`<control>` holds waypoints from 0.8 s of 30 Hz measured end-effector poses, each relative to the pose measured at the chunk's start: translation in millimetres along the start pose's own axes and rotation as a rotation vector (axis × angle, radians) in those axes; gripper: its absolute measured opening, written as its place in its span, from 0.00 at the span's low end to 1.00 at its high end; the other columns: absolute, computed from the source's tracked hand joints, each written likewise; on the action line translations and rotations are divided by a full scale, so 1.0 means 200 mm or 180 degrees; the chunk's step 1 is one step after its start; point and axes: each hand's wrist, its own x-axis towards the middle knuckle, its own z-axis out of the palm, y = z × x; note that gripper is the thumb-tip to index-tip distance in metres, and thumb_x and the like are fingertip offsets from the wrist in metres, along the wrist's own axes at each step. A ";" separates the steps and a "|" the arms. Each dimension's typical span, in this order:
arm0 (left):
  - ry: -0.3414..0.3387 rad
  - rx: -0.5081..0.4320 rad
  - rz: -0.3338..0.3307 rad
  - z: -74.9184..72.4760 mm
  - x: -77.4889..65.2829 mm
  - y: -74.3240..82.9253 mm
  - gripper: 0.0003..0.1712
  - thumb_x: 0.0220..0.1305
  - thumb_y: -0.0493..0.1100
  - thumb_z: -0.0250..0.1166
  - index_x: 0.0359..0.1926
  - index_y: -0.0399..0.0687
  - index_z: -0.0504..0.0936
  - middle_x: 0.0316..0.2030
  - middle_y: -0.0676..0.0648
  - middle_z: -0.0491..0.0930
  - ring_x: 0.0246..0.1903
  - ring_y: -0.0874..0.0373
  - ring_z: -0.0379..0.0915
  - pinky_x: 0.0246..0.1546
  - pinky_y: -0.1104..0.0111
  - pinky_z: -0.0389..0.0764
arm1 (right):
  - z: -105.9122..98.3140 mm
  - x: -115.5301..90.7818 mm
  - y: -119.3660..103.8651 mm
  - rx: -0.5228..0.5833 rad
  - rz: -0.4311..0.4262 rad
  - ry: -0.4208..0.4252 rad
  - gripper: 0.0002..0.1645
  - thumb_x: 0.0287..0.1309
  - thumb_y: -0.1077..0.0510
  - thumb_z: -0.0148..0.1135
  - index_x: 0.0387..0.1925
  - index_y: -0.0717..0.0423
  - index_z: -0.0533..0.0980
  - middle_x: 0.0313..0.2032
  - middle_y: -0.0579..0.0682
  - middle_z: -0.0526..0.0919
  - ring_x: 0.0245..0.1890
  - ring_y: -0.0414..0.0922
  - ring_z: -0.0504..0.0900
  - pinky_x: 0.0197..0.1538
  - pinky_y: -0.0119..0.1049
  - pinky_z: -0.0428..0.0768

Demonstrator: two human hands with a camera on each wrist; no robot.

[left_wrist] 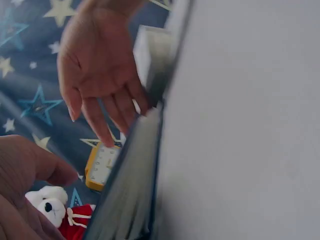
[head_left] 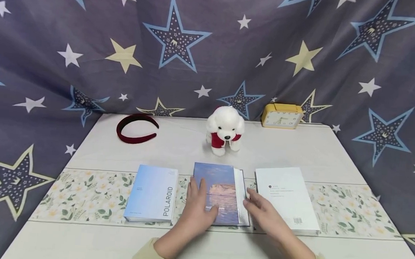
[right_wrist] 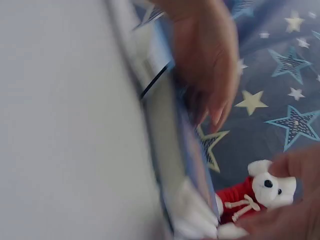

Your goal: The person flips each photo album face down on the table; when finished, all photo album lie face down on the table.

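Observation:
A photo album (head_left: 221,189) with a seascape cover lies in the middle of the table, its cover not quite flat over a pale inner page at the right edge. My left hand (head_left: 198,208) rests on the cover's left side with fingers extended. Beside the album's right edge is my right hand (head_left: 264,212), its fingers loosely straight in the left wrist view; whether the fingertips touch the edge I cannot tell. To the left lies a blue-white album (head_left: 150,193) marked POLAROID. A white album (head_left: 285,197) lies to the right, near my right hand.
Farther back stands a white plush dog (head_left: 226,126) in red clothing. A dark red headband (head_left: 135,139) lies at the back left, and a yellow alarm clock (head_left: 282,116) stands at the back right. A star-patterned curtain (head_left: 203,74) hangs behind the table.

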 end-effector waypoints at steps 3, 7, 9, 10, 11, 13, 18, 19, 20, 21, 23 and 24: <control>-0.0005 -0.0437 -0.0138 -0.02 0.00 0.01 0.49 0.59 0.39 0.63 0.72 0.22 0.46 0.71 0.22 0.29 0.71 0.30 0.25 0.68 0.40 0.44 | 0.01 0.01 -0.03 0.0616 0.0343 0.0196 0.40 0.70 0.51 0.50 0.74 0.66 0.50 0.72 0.68 0.53 0.71 0.61 0.55 0.69 0.53 0.60; 0.0074 -0.0574 -0.0235 -0.01 -0.01 0.01 0.49 0.59 0.40 0.63 0.72 0.24 0.47 0.72 0.23 0.30 0.72 0.31 0.25 0.68 0.38 0.40 | 0.02 0.01 -0.05 0.1064 0.0515 0.0364 0.44 0.69 0.51 0.48 0.75 0.67 0.42 0.72 0.68 0.51 0.71 0.60 0.57 0.68 0.52 0.63; 0.0117 -0.0545 -0.0261 0.00 -0.01 0.00 0.49 0.59 0.42 0.64 0.72 0.25 0.48 0.72 0.24 0.31 0.72 0.31 0.25 0.67 0.37 0.39 | 0.02 0.01 -0.05 0.1189 0.0479 0.0413 0.45 0.69 0.53 0.47 0.74 0.69 0.37 0.72 0.69 0.49 0.70 0.60 0.58 0.68 0.52 0.63; 0.0135 -0.0535 -0.0267 0.00 -0.01 0.00 0.49 0.59 0.42 0.64 0.72 0.26 0.49 0.72 0.24 0.31 0.72 0.30 0.25 0.67 0.36 0.38 | 0.03 0.01 -0.05 0.1232 0.0448 0.0437 0.45 0.70 0.54 0.46 0.74 0.70 0.36 0.72 0.69 0.48 0.70 0.60 0.58 0.68 0.53 0.63; 0.0152 -0.0525 -0.0284 0.00 -0.01 0.00 0.48 0.59 0.43 0.64 0.72 0.26 0.50 0.72 0.24 0.32 0.72 0.30 0.26 0.67 0.36 0.38 | 0.03 0.01 -0.05 0.1265 0.0417 0.0468 0.46 0.70 0.54 0.47 0.74 0.70 0.35 0.72 0.69 0.49 0.69 0.59 0.59 0.67 0.52 0.63; 0.0175 -0.0523 -0.0307 0.00 -0.01 -0.01 0.48 0.60 0.45 0.64 0.72 0.27 0.51 0.72 0.24 0.33 0.72 0.30 0.26 0.66 0.34 0.38 | 0.03 0.01 -0.05 0.1301 0.0345 0.0530 0.46 0.70 0.53 0.48 0.74 0.69 0.36 0.72 0.69 0.50 0.67 0.59 0.61 0.66 0.52 0.64; 0.0174 -0.0567 -0.0341 0.00 -0.01 -0.04 0.48 0.60 0.50 0.64 0.73 0.30 0.54 0.72 0.23 0.34 0.72 0.29 0.26 0.64 0.32 0.38 | 0.04 0.00 -0.07 0.1370 0.0197 0.0567 0.45 0.69 0.54 0.50 0.74 0.68 0.40 0.69 0.66 0.59 0.66 0.56 0.64 0.66 0.51 0.66; 0.0167 -0.0573 -0.0350 0.00 -0.01 -0.04 0.48 0.60 0.50 0.64 0.73 0.30 0.54 0.72 0.23 0.34 0.72 0.29 0.26 0.64 0.32 0.38 | 0.03 0.00 -0.08 0.1390 0.0161 0.0546 0.44 0.68 0.55 0.50 0.74 0.68 0.42 0.69 0.66 0.61 0.66 0.56 0.64 0.66 0.52 0.67; 0.0158 -0.0575 -0.0362 0.00 -0.01 -0.05 0.48 0.60 0.51 0.64 0.73 0.31 0.54 0.72 0.23 0.34 0.72 0.29 0.26 0.64 0.32 0.38 | 0.03 0.00 -0.08 0.1399 0.0126 0.0524 0.43 0.67 0.57 0.50 0.74 0.68 0.43 0.69 0.65 0.61 0.67 0.56 0.64 0.65 0.52 0.67; 0.0141 -0.0580 -0.0375 0.00 -0.01 -0.05 0.49 0.60 0.51 0.64 0.73 0.31 0.54 0.72 0.23 0.34 0.71 0.29 0.26 0.64 0.32 0.37 | 0.03 0.00 -0.08 0.1398 0.0099 0.0507 0.42 0.67 0.58 0.50 0.74 0.68 0.45 0.69 0.64 0.62 0.67 0.55 0.63 0.65 0.53 0.67; 0.0088 -0.0613 -0.0402 0.00 -0.01 -0.05 0.49 0.60 0.53 0.63 0.74 0.33 0.53 0.72 0.24 0.34 0.71 0.28 0.26 0.64 0.31 0.37 | 0.03 0.00 -0.09 0.1387 0.0055 0.0478 0.40 0.66 0.59 0.51 0.73 0.68 0.49 0.69 0.62 0.62 0.68 0.54 0.63 0.65 0.53 0.67; 0.0056 -0.0653 -0.0405 0.00 -0.01 -0.05 0.49 0.61 0.53 0.63 0.74 0.33 0.53 0.72 0.24 0.33 0.71 0.28 0.25 0.64 0.31 0.37 | 0.03 0.00 -0.09 0.1397 0.0039 0.0469 0.40 0.66 0.59 0.51 0.73 0.68 0.50 0.69 0.62 0.62 0.68 0.54 0.63 0.65 0.52 0.67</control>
